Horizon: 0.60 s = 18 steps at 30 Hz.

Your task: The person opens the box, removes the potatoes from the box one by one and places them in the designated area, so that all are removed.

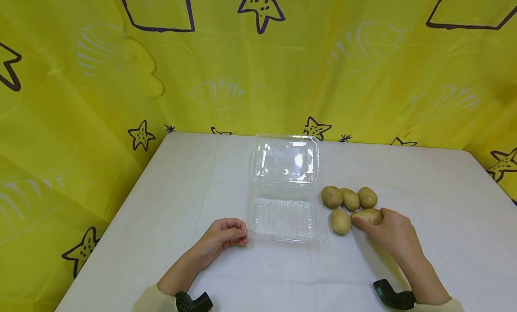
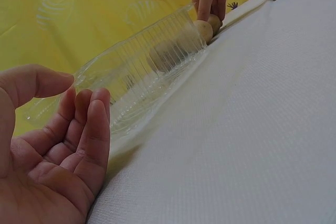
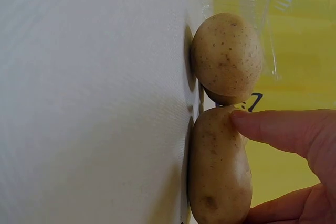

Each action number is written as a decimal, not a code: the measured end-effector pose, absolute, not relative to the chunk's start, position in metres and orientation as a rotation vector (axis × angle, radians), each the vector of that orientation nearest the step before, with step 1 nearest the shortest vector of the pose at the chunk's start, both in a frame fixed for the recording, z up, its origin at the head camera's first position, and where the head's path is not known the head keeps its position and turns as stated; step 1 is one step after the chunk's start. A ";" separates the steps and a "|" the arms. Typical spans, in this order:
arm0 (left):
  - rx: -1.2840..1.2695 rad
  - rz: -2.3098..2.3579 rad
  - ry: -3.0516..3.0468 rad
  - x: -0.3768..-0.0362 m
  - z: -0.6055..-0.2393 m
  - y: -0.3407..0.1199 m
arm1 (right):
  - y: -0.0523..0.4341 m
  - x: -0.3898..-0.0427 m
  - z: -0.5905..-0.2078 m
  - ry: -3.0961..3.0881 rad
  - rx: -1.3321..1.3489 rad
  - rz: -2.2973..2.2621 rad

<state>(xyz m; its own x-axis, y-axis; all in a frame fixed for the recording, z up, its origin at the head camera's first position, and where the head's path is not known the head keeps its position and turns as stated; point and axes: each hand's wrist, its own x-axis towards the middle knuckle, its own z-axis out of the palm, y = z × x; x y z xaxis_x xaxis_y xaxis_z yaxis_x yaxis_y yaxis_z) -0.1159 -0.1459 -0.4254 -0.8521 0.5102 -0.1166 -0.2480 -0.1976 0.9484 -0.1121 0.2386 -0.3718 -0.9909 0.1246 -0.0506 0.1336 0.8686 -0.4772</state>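
Clear plastic clamshell (image 1: 282, 213), unlabelled, beside slack, empty left hand (image 1: 224, 238); right hand (image 1: 393, 233) grips a potato (image 1: 368, 215)

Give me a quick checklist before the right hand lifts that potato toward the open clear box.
1. Right hand has fingers on the near-right potato: ok, though full grip cannot tell.
2. Clear box open, lid folded back: ok.
3. Box tray free of items: ok.
4. Left hand at the box's near-left corner to steady it: contact cannot tell.
5. The neighbouring potato lies close, may get nudged: not ok.
6. Other three potatoes resting on the table: ok.
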 end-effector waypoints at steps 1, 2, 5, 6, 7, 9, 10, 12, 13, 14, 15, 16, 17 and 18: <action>0.306 2.087 1.591 -0.116 -0.425 -0.146 | 0.239 -0.112 -0.372 3.020 0.206 -0.773; 0.305 2.087 1.591 -0.116 -0.425 -0.146 | 0.239 -0.112 -0.372 3.021 0.200 -0.773; 0.303 2.087 1.593 -0.116 -0.425 -0.146 | 0.239 -0.114 -0.372 3.023 0.178 -0.765; 0.301 2.086 1.594 -0.116 -0.425 -0.146 | 0.240 -0.114 -0.372 3.021 0.171 -0.762; 0.298 2.084 1.596 -0.116 -0.425 -0.146 | 0.240 -0.114 -0.372 3.020 0.163 -0.758; 0.292 2.082 1.597 -0.116 -0.425 -0.146 | 0.241 -0.115 -0.372 3.017 0.151 -0.750; 0.292 2.082 1.597 -0.116 -0.425 -0.146 | 0.241 -0.115 -0.372 3.015 0.145 -0.746; 0.294 2.082 1.596 -0.116 -0.425 -0.146 | 0.241 -0.115 -0.371 3.009 0.143 -0.745; 0.296 2.082 1.596 -0.116 -0.425 -0.146 | 0.241 -0.115 -0.371 3.007 0.145 -0.745; 0.299 2.082 1.595 -0.116 -0.425 -0.146 | 0.241 -0.115 -0.371 3.005 0.144 -0.746; 0.302 2.082 1.595 -0.116 -0.425 -0.146 | 0.241 -0.115 -0.371 3.002 0.148 -0.747; 0.303 2.082 1.595 -0.116 -0.425 -0.146 | 0.241 -0.115 -0.371 2.999 0.151 -0.748; 0.303 2.081 1.596 -0.116 -0.425 -0.146 | 0.241 -0.115 -0.371 2.997 0.155 -0.752; 0.303 2.081 1.597 -0.116 -0.425 -0.146 | 0.241 -0.114 -0.371 2.997 0.157 -0.753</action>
<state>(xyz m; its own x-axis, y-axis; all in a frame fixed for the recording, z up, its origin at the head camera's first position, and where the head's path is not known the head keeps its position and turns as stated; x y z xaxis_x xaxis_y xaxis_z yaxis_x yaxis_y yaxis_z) -0.1159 -0.1462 -0.4252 -0.8523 0.5089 -0.1210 -0.2485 -0.1903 0.9497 -0.1144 0.2412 -0.3711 -0.9937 0.0867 -0.0707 0.1099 0.8763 -0.4690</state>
